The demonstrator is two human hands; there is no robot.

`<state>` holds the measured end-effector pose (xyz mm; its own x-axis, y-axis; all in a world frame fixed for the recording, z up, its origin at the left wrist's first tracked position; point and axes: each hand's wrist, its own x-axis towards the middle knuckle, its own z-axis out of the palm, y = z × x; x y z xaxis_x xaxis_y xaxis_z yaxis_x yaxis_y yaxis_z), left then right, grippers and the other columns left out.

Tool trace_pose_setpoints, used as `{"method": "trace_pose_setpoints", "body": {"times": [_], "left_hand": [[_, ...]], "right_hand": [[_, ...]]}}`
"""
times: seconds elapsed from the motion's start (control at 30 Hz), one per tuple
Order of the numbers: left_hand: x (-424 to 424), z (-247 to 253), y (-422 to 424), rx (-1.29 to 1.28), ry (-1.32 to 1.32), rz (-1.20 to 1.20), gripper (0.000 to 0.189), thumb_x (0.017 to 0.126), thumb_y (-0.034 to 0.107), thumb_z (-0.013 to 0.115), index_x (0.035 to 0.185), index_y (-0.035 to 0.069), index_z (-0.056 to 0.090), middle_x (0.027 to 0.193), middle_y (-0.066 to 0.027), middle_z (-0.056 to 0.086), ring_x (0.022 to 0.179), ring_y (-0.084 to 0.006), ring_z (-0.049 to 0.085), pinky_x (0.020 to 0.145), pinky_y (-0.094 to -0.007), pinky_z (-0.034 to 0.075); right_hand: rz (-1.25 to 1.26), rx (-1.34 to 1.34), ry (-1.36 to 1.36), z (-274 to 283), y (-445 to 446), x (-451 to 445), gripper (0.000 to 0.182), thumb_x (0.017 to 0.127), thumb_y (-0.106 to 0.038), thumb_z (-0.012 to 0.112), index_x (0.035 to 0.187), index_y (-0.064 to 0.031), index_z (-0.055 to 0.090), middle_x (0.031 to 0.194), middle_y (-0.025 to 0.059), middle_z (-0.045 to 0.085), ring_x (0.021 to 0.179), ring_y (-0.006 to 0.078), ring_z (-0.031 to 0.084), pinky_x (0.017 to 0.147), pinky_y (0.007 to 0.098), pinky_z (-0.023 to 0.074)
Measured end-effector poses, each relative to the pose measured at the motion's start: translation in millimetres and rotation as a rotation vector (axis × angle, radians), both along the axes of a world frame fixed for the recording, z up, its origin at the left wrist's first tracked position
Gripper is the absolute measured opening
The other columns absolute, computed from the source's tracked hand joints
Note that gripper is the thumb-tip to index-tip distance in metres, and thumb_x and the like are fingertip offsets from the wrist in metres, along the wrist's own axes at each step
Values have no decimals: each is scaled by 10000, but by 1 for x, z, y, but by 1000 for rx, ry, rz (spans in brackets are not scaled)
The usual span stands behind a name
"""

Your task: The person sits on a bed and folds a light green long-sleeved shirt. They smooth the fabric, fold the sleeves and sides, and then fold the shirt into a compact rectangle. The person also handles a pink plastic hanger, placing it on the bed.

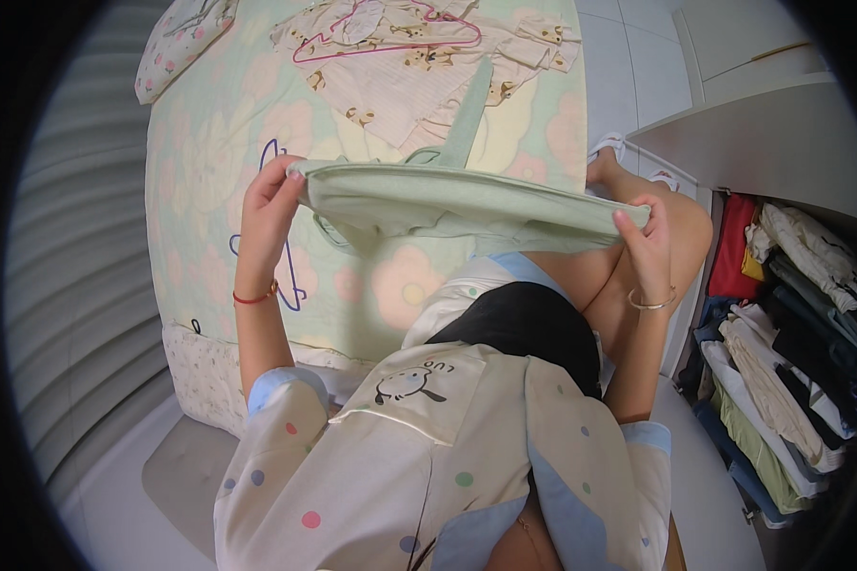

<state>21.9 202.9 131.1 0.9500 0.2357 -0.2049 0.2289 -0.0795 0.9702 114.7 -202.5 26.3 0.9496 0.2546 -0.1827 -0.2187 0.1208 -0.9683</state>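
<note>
A pale green cloth garment (443,203) is stretched between my two hands above the bed. My left hand (271,200) pinches one end of its edge, and my right hand (644,239) grips the opposite end near my knee. A narrow strip of the same green cloth (468,118) sticks out beyond the far edge. Partly behind my left hand lies a dark blue clothes hanger (291,268) on the bed. Farther off, a cream ruffled garment with a bear print (393,78) is spread out, with a pink hanger (386,53) on top.
The bed (207,178) has a floral cover. A flower-print pillow (186,46) lies at its far left corner. Grey curtains or blinds (86,214) run along the left. On the right, an open wardrobe holds several stacked clothes (771,400), beside its door (764,135).
</note>
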Motion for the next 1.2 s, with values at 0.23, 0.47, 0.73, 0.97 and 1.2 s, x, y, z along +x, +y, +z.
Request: {"method": "trace_pose_setpoints", "body": {"times": [0.23,0.47,0.73,0.97,1.2], "left_hand": [[18,22,-9,-12,11,124,158,886,145,463,906,18,555,782,31,530,709,-33,461,619,-181,359],[22,25,-3,62,51,158,177,863,155,521,921,0,584,793,11,569,726,-40,490,630,-181,373],[18,30,11,77,66,140,184,835,121,494,933,-10,578,825,-11,582,754,-60,509,644,-187,397],[10,23,36,-55,142,132,215,866,146,498,997,-15,551,910,-30,577,848,-87,518,747,-217,408],[22,33,69,-19,-10,123,191,890,142,489,1025,21,547,972,-6,554,894,-75,503,785,-214,400]], "right_hand": [[369,-345,59,3,-24,3,157,765,-57,636,874,-25,528,828,-14,466,755,58,439,683,186,361],[214,-181,-19,5,-28,2,88,772,-51,626,791,-6,553,797,-13,500,734,64,447,668,193,355],[-29,-128,122,-3,-51,1,171,810,-41,590,961,39,591,908,42,601,815,79,541,737,187,416],[-44,75,98,3,-50,3,215,818,-38,578,1013,48,554,928,63,608,818,82,555,742,192,427],[-51,43,-27,23,-46,5,149,817,-18,568,958,25,552,827,10,585,781,57,538,705,174,418]]}}
